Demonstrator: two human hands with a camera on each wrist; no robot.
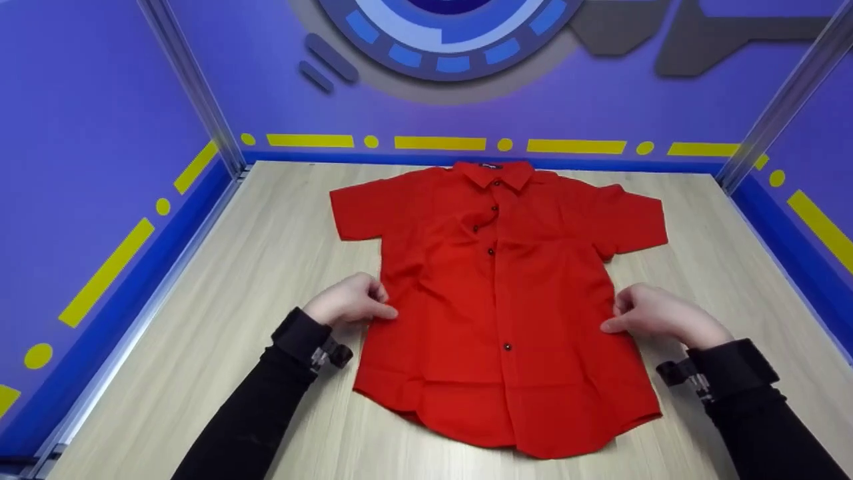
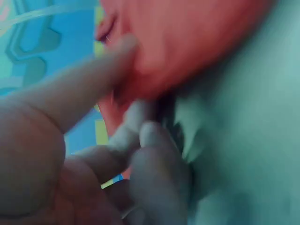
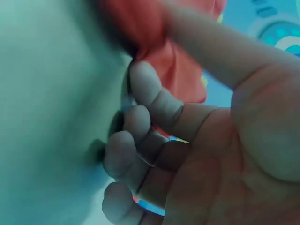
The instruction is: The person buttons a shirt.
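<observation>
A red short-sleeved shirt (image 1: 453,320) lies front up and spread out, its collar (image 1: 516,175) at the far side and its dark buttons down the middle. My left hand (image 1: 353,300) pinches its left side edge, thumb on top; in the left wrist view the index fingertip sits under the cloth (image 2: 159,51). On the opposite edge my right hand (image 1: 656,313) pinches the fabric at about the same height. The right wrist view shows the red cloth (image 3: 136,23) between thumb and index finger, with the other fingers curled beside it. Small creases run across the chest.
The shirt rests on a light wood-grain table (image 1: 266,220). Blue-purple panels (image 1: 80,133) with yellow marks stand at the left, back and right, joined by metal corner posts (image 1: 200,87). Each wrist wears a black band (image 1: 300,333) with a small camera.
</observation>
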